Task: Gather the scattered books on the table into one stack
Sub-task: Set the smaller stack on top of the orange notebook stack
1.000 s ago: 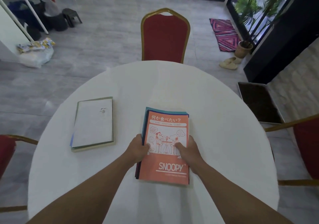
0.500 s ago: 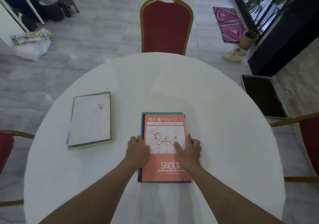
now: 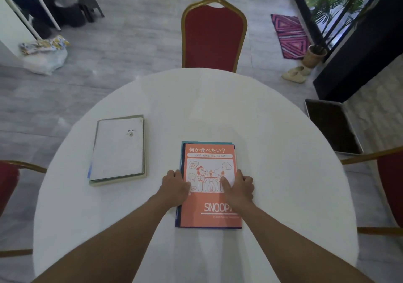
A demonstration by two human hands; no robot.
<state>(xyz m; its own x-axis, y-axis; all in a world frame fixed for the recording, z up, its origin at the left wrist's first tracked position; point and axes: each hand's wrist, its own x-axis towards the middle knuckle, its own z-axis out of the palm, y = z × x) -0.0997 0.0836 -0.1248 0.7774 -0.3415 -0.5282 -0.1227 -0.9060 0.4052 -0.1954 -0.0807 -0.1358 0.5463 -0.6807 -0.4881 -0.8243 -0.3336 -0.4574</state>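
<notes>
An orange Snoopy book (image 3: pixel 210 208) tops a small stack of thin books lying flat at the middle of the round white table (image 3: pixel 272 143); blue and teal edges show beneath it. My left hand (image 3: pixel 175 184) grips the stack's left edge. My right hand (image 3: pixel 238 187) grips its right edge, thumb lying on the cover. A second pile with a white-covered book (image 3: pixel 118 149) on top lies apart to the left, about a hand's width from the stack.
A red chair with a gold frame (image 3: pixel 213 34) stands at the table's far side. Red chairs also sit at the left edge (image 3: pixel 8 184) and right edge (image 3: pixel 390 186). A dark tray (image 3: pixel 331 127) lies on the floor to the right.
The Snoopy stack was tilted and slightly fanned; both hands have squared it up and set it straight. The hands have slid out to its side edges.
</notes>
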